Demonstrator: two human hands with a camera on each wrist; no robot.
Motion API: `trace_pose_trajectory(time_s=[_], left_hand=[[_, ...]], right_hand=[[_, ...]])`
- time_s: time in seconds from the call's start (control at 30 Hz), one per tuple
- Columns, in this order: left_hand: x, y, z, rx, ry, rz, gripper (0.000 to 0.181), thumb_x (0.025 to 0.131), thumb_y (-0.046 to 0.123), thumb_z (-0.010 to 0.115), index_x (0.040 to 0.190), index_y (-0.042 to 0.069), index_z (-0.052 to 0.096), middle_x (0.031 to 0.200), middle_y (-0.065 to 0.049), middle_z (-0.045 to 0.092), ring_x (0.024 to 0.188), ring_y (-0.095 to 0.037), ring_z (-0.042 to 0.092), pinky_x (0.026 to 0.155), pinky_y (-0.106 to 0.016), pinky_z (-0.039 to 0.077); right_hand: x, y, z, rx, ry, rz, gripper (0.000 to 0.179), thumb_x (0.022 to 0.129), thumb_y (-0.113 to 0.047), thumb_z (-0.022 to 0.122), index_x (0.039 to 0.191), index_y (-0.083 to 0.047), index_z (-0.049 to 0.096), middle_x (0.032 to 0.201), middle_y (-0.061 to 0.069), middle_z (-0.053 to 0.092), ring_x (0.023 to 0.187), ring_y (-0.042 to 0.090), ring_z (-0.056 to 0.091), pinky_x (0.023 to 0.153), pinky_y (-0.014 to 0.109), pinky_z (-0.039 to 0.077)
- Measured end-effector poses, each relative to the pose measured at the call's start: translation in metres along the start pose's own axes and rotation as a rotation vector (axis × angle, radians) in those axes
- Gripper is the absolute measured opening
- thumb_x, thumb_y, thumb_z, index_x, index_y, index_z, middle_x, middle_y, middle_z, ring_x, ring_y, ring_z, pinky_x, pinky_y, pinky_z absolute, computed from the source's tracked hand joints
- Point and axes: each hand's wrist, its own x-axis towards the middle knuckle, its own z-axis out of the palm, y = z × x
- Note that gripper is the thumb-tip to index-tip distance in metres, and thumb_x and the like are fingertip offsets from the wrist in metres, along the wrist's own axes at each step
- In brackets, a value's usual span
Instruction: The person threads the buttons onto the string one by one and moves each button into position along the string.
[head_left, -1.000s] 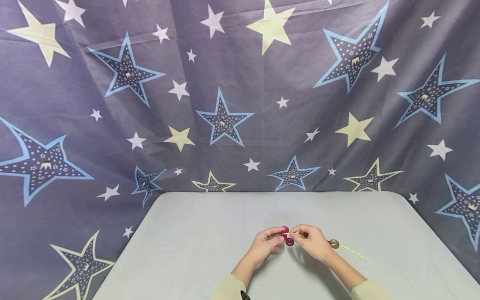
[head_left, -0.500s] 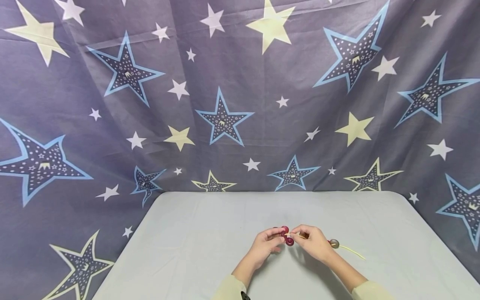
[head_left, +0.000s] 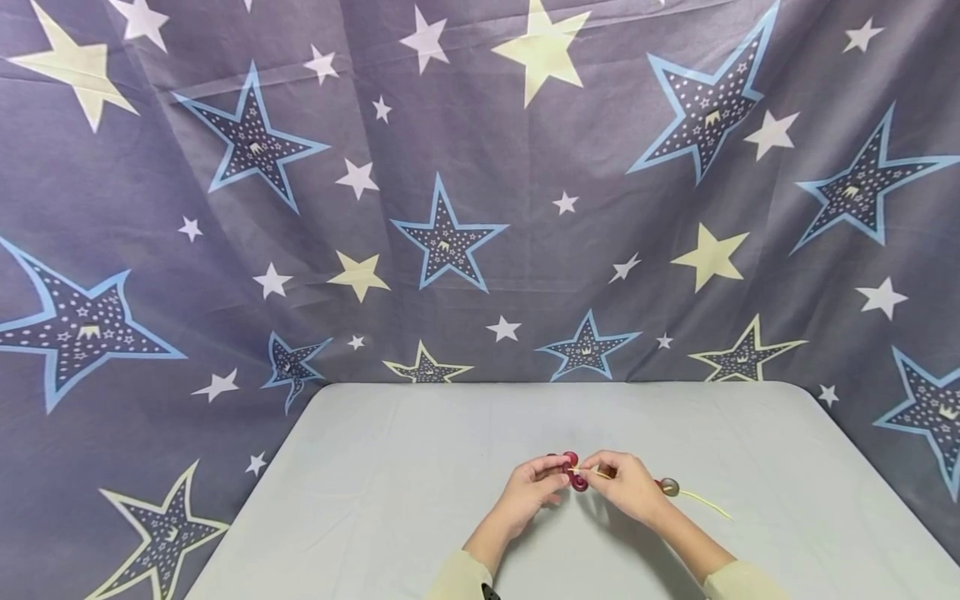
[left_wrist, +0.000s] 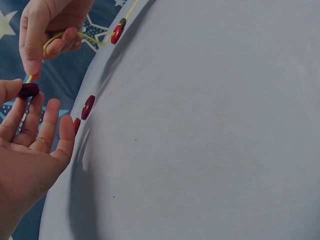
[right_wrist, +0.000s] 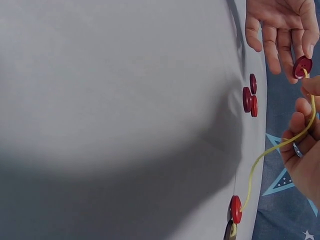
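My left hand [head_left: 528, 493] pinches a dark red button [right_wrist: 302, 67] between thumb and fingertips, its other fingers spread. With thumb and index finger, my right hand [head_left: 628, 487] pinches a yellow cord [right_wrist: 255, 162] right at that button; the cord meets one of its holes. From there the cord runs past my right fingers to a bright red button [right_wrist: 236, 209] and a dark brownish button [head_left: 670, 487], both strung on it. How far the cord passes through the held button is hidden by my fingers.
Several loose red buttons lie close together on the table beyond my left hand, among them a dark red one [left_wrist: 88, 107] and a brighter one [right_wrist: 254, 106]. The pale grey table [head_left: 390, 483] ends at a star-patterned curtain [head_left: 480, 317].
Both hands stay almost in place, still together at the button. Only the cord by my fingertips shifts slightly. The strung buttons on the right have hardly moved.
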Motion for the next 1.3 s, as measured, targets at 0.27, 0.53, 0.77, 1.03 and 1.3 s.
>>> trace_pose_trajectory(time_s=[0.27,0.53,0.77,1.03,1.3], left_hand=[[-0.0006,0.0018,-0.0008,0.018,-0.017,0.014,0.038,0.085,0.01,0.063,0.12,-0.001,0.058,0.112,-0.017,0.065,0.082,-0.008,0.059,0.066,-0.025,0.052],[0.0003,0.0032,-0.0007,0.052,-0.017,0.026,0.036,0.085,0.009,0.065,0.119,-0.001,0.059,0.107,-0.015,0.066,0.078,-0.005,0.059,0.06,-0.022,0.047],[-0.004,0.0051,0.0007,0.081,-0.022,0.033,0.034,0.082,0.012,0.068,0.114,0.001,0.063,0.103,-0.013,0.068,0.075,-0.005,0.059,0.058,-0.022,0.045],[-0.0066,0.0086,0.0025,0.099,-0.001,0.045,0.032,0.082,0.014,0.07,0.112,0.005,0.065,0.101,-0.012,0.069,0.074,-0.006,0.059,0.056,-0.023,0.045],[-0.006,0.0043,0.0027,0.133,0.038,0.07,0.03,0.081,0.011,0.07,0.11,0.005,0.066,0.102,-0.015,0.068,0.072,-0.006,0.057,0.054,-0.023,0.043]], right_hand=[[0.0021,-0.0015,0.0004,0.0,-0.008,-0.021,0.006,0.082,-0.018,0.07,0.085,-0.012,0.07,0.059,-0.005,0.05,0.053,0.0,0.041,0.048,0.019,0.036],[0.0032,-0.001,0.0027,0.003,-0.022,-0.041,0.006,0.082,-0.019,0.07,0.085,-0.014,0.07,0.06,-0.005,0.051,0.054,0.0,0.041,0.049,0.019,0.037],[0.0005,-0.0061,0.0014,0.071,-0.078,-0.038,0.009,0.084,-0.017,0.068,0.089,-0.009,0.071,0.069,0.001,0.062,0.058,0.001,0.046,0.053,0.018,0.041],[0.0031,-0.003,0.0009,0.146,-0.128,-0.038,0.013,0.086,-0.016,0.065,0.09,-0.004,0.07,0.077,0.009,0.067,0.062,0.001,0.05,0.055,0.02,0.045],[0.0011,-0.0077,-0.0041,0.287,-0.229,0.041,0.026,0.092,-0.017,0.056,0.1,0.006,0.066,0.081,0.022,0.065,0.065,0.01,0.057,0.052,0.023,0.047]])
